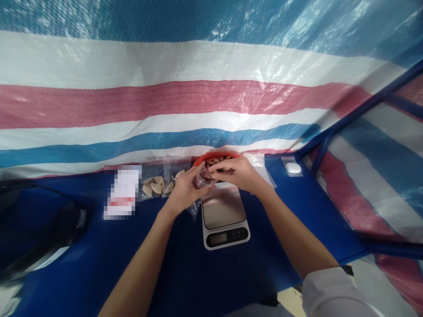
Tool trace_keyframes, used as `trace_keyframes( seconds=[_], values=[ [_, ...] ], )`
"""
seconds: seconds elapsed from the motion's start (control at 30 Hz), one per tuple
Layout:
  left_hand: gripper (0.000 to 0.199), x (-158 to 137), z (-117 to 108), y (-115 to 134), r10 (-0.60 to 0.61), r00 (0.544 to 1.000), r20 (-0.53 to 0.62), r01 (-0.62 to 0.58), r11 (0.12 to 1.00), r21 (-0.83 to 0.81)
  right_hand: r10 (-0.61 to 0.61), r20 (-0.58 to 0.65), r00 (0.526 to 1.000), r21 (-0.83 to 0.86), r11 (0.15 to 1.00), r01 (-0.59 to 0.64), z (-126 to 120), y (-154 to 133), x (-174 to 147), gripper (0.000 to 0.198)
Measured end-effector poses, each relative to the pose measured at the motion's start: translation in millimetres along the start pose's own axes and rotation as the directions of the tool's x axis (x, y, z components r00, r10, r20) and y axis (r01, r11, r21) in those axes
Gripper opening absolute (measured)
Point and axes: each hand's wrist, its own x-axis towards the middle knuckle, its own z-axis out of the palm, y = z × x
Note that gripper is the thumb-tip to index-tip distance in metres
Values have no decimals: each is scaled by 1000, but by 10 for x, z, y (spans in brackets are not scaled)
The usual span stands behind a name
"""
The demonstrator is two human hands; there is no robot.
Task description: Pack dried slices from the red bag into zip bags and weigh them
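Observation:
My left hand [185,188] is closed around a small clear plastic cup [202,179], held above the back of a kitchen scale [225,213]. The fingers of my right hand [235,172] are bent together at the cup's mouth; whatever they pinch is too small or hidden to name. Just behind both hands, against the striped sheet, sits an orange-red basket [206,156] with brown pieces [222,159] in it. My hands cover much of its front. The scale has a flat plate and a dark display strip facing me.
Clear bags with beige, dumpling-shaped pieces [153,186] lie left of my hands, beside a blurred-out paper [122,191]. To the right are white plastic bags [261,167] and a bagged white oval object [293,167]. A striped tarpaulin [198,101] rises behind the blue table [185,268].

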Motion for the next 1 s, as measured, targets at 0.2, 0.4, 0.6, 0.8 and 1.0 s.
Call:
trace_keyframes(
  seconds=[0.2,0.4,0.6,0.8,1.0],
  values=[
    [74,2,-106,2,-3,999,-40,2,1000,-30,27,7,1000,-72,997,-26,-75,330,-6,18],
    [75,7,-169,10,-27,998,-51,25,999,-32,101,157,982,-444,896,-21,93,400,21,20],
    [72,12,-175,20,-41,998,-46,40,999,-11,191,237,953,-593,805,-13,236,379,108,32],
    [70,7,-161,3,-25,998,-54,24,999,-23,176,228,958,-656,755,17,302,371,139,28],
    [70,13,-152,-2,-13,999,-44,11,999,-37,206,187,961,-701,713,-16,322,393,118,31]
  ],
)
